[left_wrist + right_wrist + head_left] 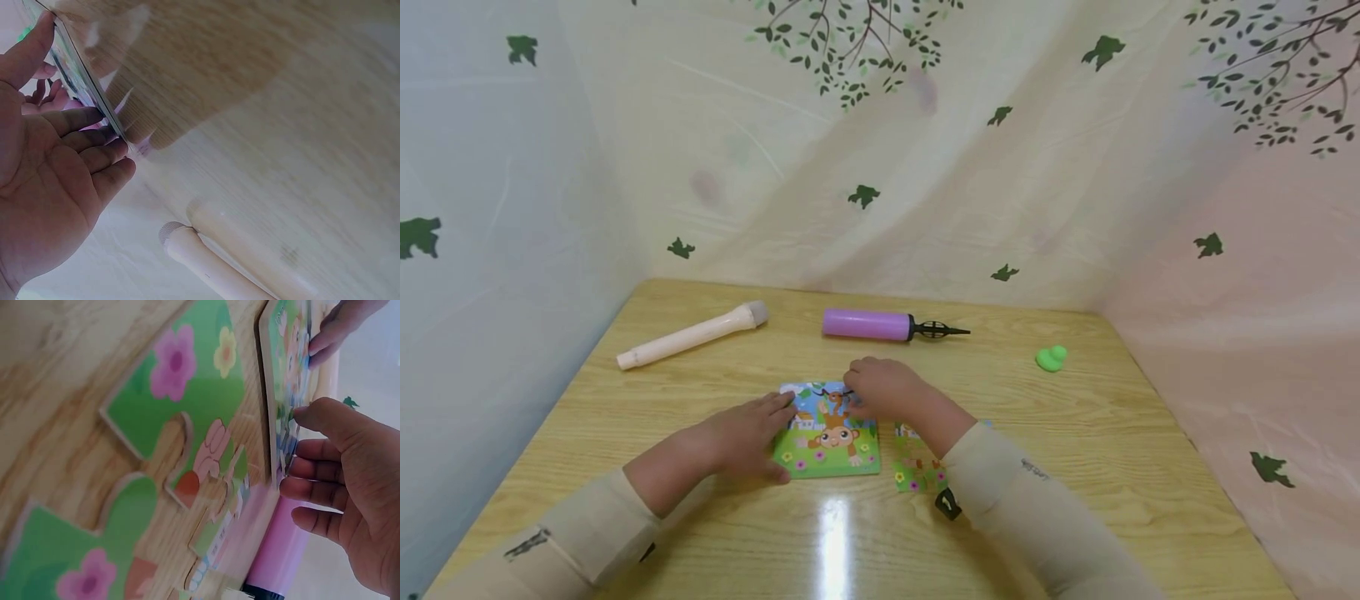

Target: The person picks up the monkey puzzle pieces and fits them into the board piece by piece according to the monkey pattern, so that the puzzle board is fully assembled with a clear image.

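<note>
A square monkey picture puzzle [831, 460] lies flat on the table, with flowers and a house printed on it. My left hand [748, 435] rests along its left side. In the left wrist view, the left fingers are extended against the edge of the puzzle board [94, 84]. My right hand [889, 390] touches the puzzle's upper right corner. In the right wrist view, the right hand [369, 487] has its thumb and fingers loosely bent at the board; whether a piece lies beneath them cannot be told. Loose puzzle pieces [140, 422] lie to the right, partly under the right forearm.
Behind the puzzle lies a purple balloon pump [867, 325] with a black nozzle. A pale toy microphone [692, 335] is at the back left, and a green toy duck [1051, 359] at the back right. Patterned cloth [880, 242] hangs behind the wooden table [737, 542].
</note>
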Available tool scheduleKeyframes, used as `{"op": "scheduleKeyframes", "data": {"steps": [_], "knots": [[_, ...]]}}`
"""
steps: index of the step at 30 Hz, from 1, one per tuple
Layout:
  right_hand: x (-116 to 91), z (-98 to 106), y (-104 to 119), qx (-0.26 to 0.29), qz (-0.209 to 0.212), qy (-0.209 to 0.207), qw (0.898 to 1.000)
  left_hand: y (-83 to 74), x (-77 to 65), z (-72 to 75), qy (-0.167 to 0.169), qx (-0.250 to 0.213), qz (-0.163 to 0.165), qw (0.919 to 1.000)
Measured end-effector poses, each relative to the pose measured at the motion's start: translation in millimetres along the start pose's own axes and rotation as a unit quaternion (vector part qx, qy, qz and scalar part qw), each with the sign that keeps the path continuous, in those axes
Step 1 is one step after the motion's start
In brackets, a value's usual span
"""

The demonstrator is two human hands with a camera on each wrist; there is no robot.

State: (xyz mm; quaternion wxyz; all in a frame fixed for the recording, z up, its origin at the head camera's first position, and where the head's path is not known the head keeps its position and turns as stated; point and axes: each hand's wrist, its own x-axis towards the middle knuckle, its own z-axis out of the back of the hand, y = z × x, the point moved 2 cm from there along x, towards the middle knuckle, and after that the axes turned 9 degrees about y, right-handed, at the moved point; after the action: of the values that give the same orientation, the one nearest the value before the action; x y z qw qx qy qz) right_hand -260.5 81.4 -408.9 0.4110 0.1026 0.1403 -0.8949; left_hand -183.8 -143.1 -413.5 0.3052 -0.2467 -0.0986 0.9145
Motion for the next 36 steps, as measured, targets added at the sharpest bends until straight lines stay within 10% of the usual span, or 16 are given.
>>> {"op": "scheduleKeyframes", "data": {"steps": [36], "knots": [[10.6, -1.5, 7.8, 0.031, -0.027, 0.033, 0.999, 1.3, 0.7, -1.1, -0.002, 0.001, -0.005, 1.0000]]}}
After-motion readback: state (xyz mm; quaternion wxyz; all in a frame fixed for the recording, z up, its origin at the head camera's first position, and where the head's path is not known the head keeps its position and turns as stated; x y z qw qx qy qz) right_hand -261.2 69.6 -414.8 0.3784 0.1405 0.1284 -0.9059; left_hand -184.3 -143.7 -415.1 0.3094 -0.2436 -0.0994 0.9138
